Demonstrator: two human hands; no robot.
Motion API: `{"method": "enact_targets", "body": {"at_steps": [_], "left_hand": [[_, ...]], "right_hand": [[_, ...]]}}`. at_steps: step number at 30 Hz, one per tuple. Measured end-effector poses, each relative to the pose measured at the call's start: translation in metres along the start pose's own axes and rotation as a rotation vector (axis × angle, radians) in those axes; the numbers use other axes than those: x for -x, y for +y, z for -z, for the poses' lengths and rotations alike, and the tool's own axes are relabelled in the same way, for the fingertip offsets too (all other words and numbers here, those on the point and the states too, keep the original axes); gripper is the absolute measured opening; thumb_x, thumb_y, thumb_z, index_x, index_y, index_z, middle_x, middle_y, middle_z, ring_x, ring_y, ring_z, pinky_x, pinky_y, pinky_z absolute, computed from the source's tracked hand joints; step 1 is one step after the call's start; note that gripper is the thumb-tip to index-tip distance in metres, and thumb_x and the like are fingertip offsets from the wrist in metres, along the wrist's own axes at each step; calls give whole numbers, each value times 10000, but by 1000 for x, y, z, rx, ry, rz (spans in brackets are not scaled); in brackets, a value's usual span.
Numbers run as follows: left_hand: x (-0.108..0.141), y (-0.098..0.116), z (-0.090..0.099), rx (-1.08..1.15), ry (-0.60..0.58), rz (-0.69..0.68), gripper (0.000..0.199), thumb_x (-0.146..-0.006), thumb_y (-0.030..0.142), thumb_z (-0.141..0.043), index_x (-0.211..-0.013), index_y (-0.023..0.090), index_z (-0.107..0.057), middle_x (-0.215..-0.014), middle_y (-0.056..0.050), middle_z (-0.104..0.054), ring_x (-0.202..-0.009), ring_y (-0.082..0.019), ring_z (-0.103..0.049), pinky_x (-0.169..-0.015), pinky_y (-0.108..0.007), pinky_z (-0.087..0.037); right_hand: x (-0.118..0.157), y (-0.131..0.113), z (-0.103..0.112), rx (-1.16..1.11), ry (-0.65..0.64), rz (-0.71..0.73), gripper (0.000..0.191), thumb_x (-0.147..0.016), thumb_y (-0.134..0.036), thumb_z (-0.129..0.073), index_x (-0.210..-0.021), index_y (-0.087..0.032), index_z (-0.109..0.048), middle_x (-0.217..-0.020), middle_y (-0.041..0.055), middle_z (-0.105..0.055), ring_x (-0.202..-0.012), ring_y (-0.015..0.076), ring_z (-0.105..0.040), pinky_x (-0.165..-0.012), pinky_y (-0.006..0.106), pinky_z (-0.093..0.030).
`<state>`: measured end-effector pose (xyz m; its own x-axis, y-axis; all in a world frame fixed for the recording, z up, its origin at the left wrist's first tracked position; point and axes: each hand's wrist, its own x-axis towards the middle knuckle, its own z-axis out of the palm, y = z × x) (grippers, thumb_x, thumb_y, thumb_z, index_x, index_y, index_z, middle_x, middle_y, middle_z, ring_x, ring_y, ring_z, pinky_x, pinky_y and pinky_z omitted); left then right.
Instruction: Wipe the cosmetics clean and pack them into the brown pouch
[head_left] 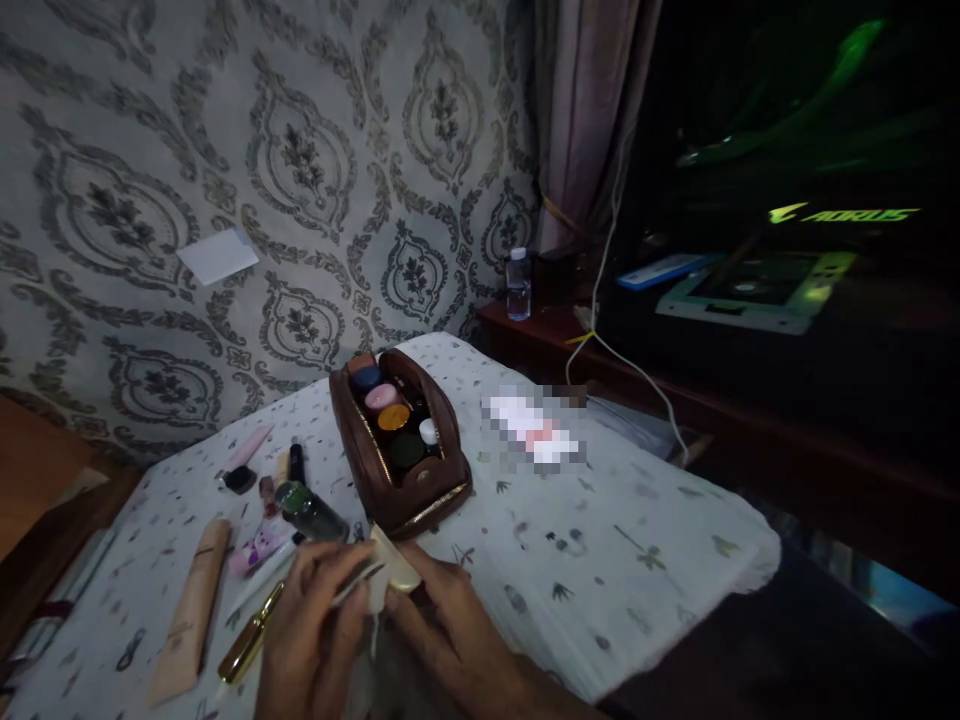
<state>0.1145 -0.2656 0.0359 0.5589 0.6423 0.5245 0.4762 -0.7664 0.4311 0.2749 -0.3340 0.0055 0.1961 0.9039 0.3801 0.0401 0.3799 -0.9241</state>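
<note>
Both hands are together low in the view, the fingers of the left hand and the right hand pinched on a small cream-coloured piece just in front of the near end of an open brown bag. The piece's long axis slants from far left to near right; its narrower-looking far end points up toward the bag, the broader end toward the right hand. I cannot tell whether the thin pale edge at the left fingers belongs to it. The bag's length follows a similar slant on the patterned white cloth. Beside the left hand, a gold tube and a beige tube slant the other way, from near left to far right.
</note>
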Motion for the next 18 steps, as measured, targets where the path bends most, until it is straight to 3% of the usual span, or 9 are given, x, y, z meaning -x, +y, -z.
{"method": "enact_targets", "body": {"at_steps": [4,7,9,13,18], "left_hand": [[10,4,-29,-147,-32,-187,436,-985,330,-443,-1418,309,-487,-1322,-96,-586,-1202,-249,-602,-951,-372,-560],[9,-4,-33,-281,-59,-392,550,-972,344,-472,-1509,300,-358,-1363,-89,-579,-1239,-249,-583,-968,-350,-546],[7,-10,-31,-329,-58,-494,575,-948,350,-523,-1502,285,-379,-1360,-98,-586,-1236,-265,-586,-940,-338,-551],[6,-20,-27,-351,-3,-406,484,-953,250,-521,-1431,307,-472,-1366,-96,-568,-1206,-254,-608,-901,-311,-552],[-2,-26,-17,-144,-88,-267,458,-928,312,-572,-1381,279,-515,-1251,-96,-613,-1102,-243,-650,-866,-318,-573]], "right_hand": [[2,11,0,-76,92,-28,279,-943,-408,-509,-1020,-188,-662,-761,2,-648,-679,149,-582,-658,244,-496],[2,14,2,-183,122,-104,277,-912,-448,-567,-1007,-205,-661,-773,-2,-651,-715,161,-601,-694,260,-521],[1,13,3,-279,160,-169,296,-883,-491,-601,-977,-217,-661,-775,-4,-652,-708,163,-613,-665,260,-540],[-1,12,8,-380,215,-243,342,-842,-533,-641,-935,-204,-642,-798,5,-647,-682,155,-620,-589,251,-556],[-10,4,25,-449,117,-228,420,-826,-483,-691,-1141,-234,-567,-967,25,-646,-781,156,-656,-624,257,-592]]}}
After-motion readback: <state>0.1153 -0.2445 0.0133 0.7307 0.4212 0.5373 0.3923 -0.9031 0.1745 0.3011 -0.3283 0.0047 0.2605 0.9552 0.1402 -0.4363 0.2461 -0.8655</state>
